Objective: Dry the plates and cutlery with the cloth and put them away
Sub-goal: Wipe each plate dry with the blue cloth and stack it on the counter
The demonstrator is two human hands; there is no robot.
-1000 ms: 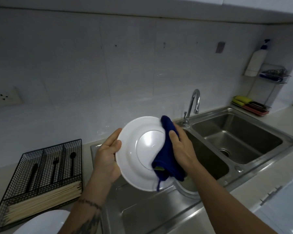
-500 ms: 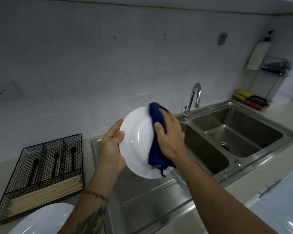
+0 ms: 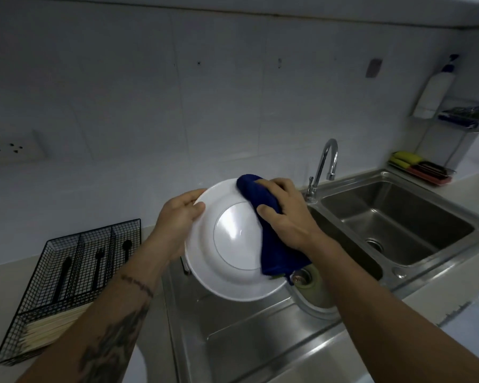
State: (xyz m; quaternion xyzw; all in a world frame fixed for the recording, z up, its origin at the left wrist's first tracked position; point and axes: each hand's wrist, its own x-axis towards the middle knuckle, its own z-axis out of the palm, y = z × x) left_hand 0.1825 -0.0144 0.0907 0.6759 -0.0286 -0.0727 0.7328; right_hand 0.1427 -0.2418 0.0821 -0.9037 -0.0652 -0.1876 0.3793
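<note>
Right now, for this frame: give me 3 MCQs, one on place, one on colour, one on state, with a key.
1. Where does the black wire cutlery basket sit?
A. in the sink basin
B. on the counter left of the sink
C. on the wall shelf

2. What colour is the cloth?
A. dark blue
B. yellow
C. white

3. How is the white plate held?
A. flat on the counter
B. stacked in the basin
C. tilted in the air above the sink

Key: 1 B, it stands on the counter beside the drainboard; 2 A, the cloth is dark blue; 3 C, the left hand grips its rim while the right hand presses the cloth on it.
</note>
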